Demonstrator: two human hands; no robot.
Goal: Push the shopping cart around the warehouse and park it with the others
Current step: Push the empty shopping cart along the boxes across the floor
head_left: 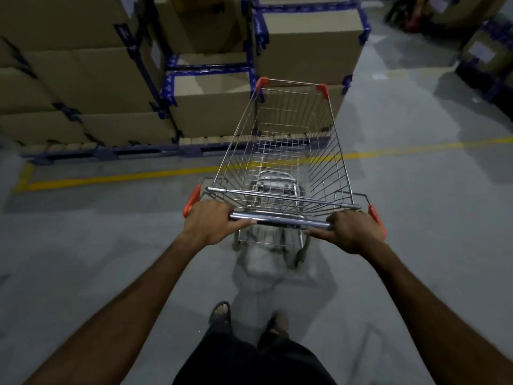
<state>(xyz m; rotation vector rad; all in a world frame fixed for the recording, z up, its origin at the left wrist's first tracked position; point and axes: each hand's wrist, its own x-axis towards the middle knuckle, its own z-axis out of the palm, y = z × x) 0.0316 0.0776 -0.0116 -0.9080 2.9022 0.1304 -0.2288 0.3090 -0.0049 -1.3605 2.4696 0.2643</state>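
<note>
On the grey warehouse floor, just near of the yellow line (116, 177), I am looking down at the shopping cart (286, 159), which is sitting straight ahead of me with its nose pointing at the stacked cardboard boxes (211, 107) on their blue pallets (105, 154) at the far left. The basket is carrying nothing, so I am judging it light and quick to roll, stiff in its wire frame, and likely to swing wide at the front if I am turning it hard. The handle bar (280, 219) is smooth chrome and possibly slippery; it is the right place to hold, hands set wide near the orange end caps for leverage. My left hand (211, 222) is wrapping the bar's left end, fingers curled over the top and thumb lying along the bar. My right hand (352, 232) is gripping the right end the same way. Both arms are reaching forward nearly straight. No other carts are showing, so parking is looking some way off.
</note>
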